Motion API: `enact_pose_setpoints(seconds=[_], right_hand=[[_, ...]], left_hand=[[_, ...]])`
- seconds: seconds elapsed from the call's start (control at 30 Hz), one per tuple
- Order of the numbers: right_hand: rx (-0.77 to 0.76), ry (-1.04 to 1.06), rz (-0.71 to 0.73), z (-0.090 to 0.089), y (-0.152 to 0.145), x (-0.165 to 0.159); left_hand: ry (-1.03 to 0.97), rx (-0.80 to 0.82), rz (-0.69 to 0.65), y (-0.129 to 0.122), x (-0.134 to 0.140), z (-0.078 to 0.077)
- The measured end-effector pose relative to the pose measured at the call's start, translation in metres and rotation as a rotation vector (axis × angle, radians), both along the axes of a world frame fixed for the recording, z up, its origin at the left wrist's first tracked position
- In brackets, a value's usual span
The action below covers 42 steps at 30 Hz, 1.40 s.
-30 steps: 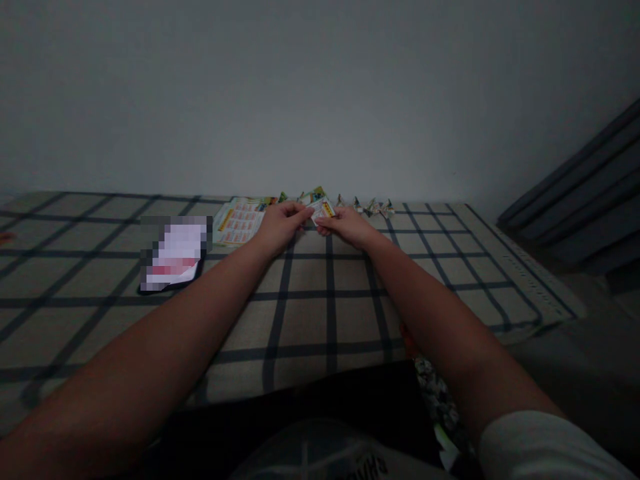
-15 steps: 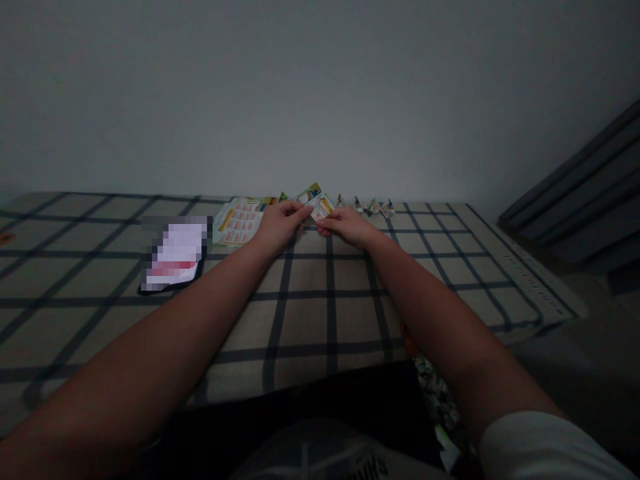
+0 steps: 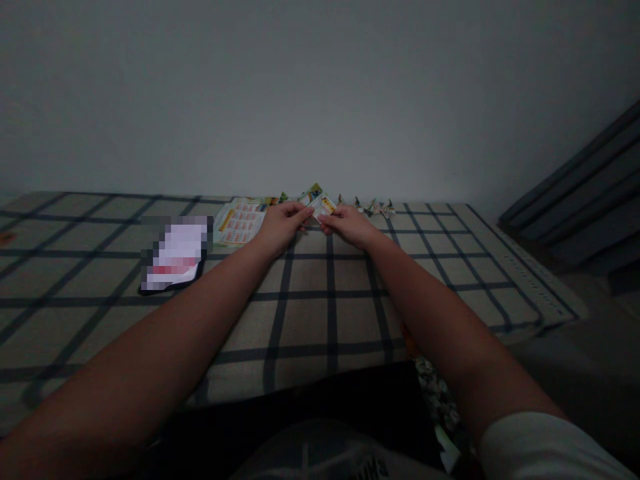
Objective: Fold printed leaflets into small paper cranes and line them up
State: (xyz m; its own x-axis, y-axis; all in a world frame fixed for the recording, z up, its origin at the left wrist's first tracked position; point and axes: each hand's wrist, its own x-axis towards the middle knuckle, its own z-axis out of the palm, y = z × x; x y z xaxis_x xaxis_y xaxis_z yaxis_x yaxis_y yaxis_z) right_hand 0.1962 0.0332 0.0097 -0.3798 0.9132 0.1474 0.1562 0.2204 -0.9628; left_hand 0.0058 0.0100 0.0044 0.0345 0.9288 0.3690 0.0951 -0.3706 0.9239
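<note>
I have a small piece of paper [image 3: 325,207] pinched between both hands, close to the far edge of the cloth-covered tabletop [image 3: 307,320] — the fingers of my left hand [image 3: 281,225] closed on its left side, those of my right hand [image 3: 351,227] on its lower right side. I'd expect it to be light, thin and easily creased or torn, so a gentle hold by edges and corners suits it. Beside my left hand lies a printed sheet [image 3: 240,225]; small paper shapes [image 3: 384,209] stand along the far edge — to my right
</note>
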Motion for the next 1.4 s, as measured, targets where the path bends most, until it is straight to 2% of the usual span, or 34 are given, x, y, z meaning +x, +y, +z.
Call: enact_pose_setpoints(seconds=[0.13, 0.3, 0.5, 0.77, 0.87, 1.0, 1.1, 1.23, 1.4], right_hand=[[0.011, 0.016, -0.010, -0.001, -0.001, -0.002], [-0.050, 0.104, -0.001, -0.001, -0.002, -0.003], [0.019, 0.108, -0.011, 0.001, 0.000, 0.001], [-0.042, 0.193, 0.001, 0.001, -0.003, -0.003], [0.018, 0.178, 0.002, 0.002, -0.004, -0.003], [0.184, 0.084, -0.002, 0.000, -0.003, -0.002], [0.302, -0.009, -0.038, -0.003, -0.001, -0.001], [0.410, -0.124, -0.046, -0.005, 0.000, 0.000], [0.468, -0.172, -0.067, -0.005, 0.000, 0.002]], left_hand=[[-0.037, -0.061, -0.019, 0.000, 0.000, 0.001], [-0.007, -0.030, -0.031, 0.000, 0.000, 0.000], [-0.012, -0.083, -0.091, -0.003, 0.002, 0.001], [-0.083, -0.069, -0.042, 0.004, 0.000, -0.004], [-0.149, -0.137, -0.059, 0.003, 0.002, -0.002], [-0.282, -0.267, -0.104, 0.001, 0.004, 0.001], [-0.348, -0.303, -0.117, 0.000, 0.006, 0.002], [-0.354, -0.315, -0.188, -0.002, 0.007, 0.003], [-0.376, -0.384, -0.246, 0.000, 0.003, 0.007]])
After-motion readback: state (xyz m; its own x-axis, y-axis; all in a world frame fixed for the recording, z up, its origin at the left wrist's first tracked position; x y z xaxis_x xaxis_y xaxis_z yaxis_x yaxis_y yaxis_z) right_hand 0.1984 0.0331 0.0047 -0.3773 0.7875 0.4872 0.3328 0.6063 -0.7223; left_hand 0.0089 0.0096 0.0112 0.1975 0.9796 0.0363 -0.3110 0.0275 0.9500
